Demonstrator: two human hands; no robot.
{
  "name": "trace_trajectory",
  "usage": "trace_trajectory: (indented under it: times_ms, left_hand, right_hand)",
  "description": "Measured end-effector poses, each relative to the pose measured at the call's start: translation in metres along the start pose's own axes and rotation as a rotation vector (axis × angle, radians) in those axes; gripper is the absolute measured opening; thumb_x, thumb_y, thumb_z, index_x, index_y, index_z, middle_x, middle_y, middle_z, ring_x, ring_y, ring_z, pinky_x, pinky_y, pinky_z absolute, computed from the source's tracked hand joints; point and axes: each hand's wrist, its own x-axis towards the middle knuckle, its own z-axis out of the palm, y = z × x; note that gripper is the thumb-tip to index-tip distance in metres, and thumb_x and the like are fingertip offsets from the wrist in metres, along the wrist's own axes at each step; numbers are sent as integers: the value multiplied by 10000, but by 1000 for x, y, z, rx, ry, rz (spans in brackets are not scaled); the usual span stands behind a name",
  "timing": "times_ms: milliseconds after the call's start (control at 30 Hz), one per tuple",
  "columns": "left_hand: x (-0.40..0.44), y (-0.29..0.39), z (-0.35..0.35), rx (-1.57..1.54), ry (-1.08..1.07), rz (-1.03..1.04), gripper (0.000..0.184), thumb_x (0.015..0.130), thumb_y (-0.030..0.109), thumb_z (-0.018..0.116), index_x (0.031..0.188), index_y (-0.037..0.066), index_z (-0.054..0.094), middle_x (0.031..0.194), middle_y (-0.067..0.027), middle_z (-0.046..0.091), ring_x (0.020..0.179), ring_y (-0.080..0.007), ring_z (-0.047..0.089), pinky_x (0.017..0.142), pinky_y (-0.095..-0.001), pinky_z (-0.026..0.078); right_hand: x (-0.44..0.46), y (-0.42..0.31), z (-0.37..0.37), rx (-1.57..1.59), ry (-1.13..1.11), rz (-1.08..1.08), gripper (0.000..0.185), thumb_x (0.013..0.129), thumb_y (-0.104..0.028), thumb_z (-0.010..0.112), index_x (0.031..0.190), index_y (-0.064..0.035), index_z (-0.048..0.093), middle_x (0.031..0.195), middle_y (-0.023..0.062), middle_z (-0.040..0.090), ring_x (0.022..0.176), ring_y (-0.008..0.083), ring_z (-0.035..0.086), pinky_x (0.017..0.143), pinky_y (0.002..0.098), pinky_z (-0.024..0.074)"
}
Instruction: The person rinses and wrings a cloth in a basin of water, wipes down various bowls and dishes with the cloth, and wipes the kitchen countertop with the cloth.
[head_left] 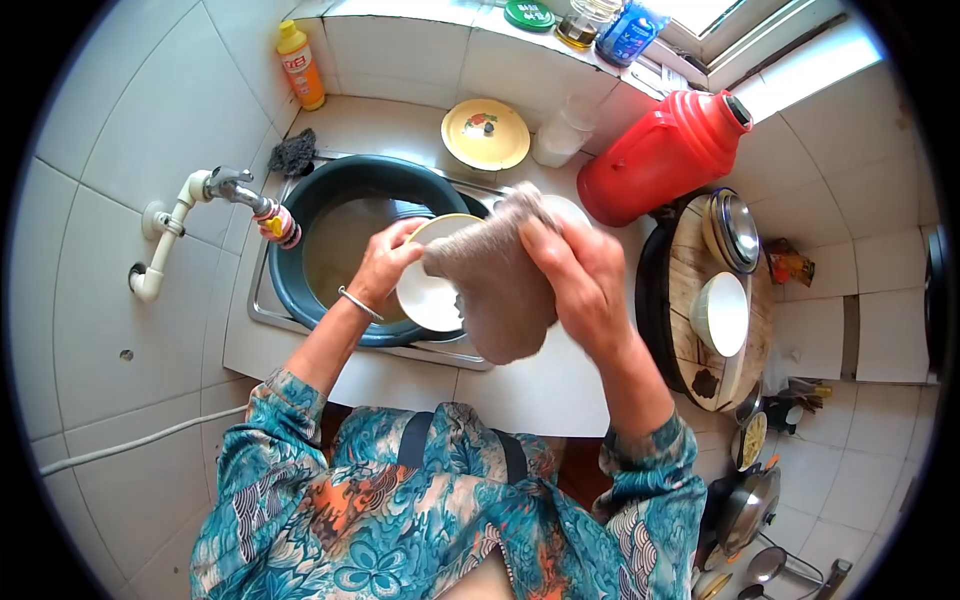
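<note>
A white bowl [428,297] with a yellowish rim is gripped at its left edge by my left hand [387,263], which wears a bracelet. It is held over the right side of a dark green basin [283,262] with cloudy water. My right hand [580,275] pinches a greyish-brown cloth [503,290], which hangs in front of the bowl and covers its right part. Whether the cloth touches the bowl, I cannot tell. Behind my right hand, part of another white round thing [566,209] shows.
A tap [240,190] reaches over the basin from the left wall. Along the back stand a yellow lid [486,134], a cloudy jar [563,135] and a red thermos [655,155]. To the right, a round wooden board [690,270] carries a white bowl [721,314] and stacked bowls [735,232].
</note>
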Motion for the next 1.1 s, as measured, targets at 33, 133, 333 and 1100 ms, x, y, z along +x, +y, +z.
trace_trajectory:
  times_ms: [33, 133, 333, 1100]
  left_hand:
    - [-2, 1, 7, -140, -94, -121, 413, 834, 180, 624, 1195, -10, 563, 1069, -115, 635, 910, -197, 640, 804, -322, 540]
    - [2, -12, 27, -339, -204, -301, 370, 929, 222, 572, 1226, 3, 548, 1137, -116, 624, 982, -191, 636, 850, -339, 545]
    - [-15, 2, 71, -188, -347, -232, 351, 888, 243, 610, 1182, 68, 534, 1079, -62, 595, 947, -141, 598, 790, -297, 533]
    - [-13, 11, 87, 173, 117, 553, 520, 869, 91, 576, 1348, -37, 419, 1149, -104, 546, 1064, -184, 530, 985, -301, 387]
  right_hand:
    - [13, 11, -2, -9, -80, 96, 205, 905, -163, 557, 1023, -1, 599, 923, 186, 616, 790, 315, 611, 701, 346, 492]
    - [29, 53, 9, -574, -182, 142, 426, 803, -273, 659, 1154, -55, 555, 1049, 189, 612, 956, 335, 596, 808, 389, 509]
    - [1, 57, 33, -730, -871, 103, 591, 744, -191, 687, 1251, -139, 386, 1096, 177, 569, 942, 357, 635, 727, 466, 548]
    - [-79, 126, 92, 319, 767, 603, 276, 818, -72, 695, 1044, 3, 556, 984, 125, 665, 930, 146, 609, 833, 299, 484]
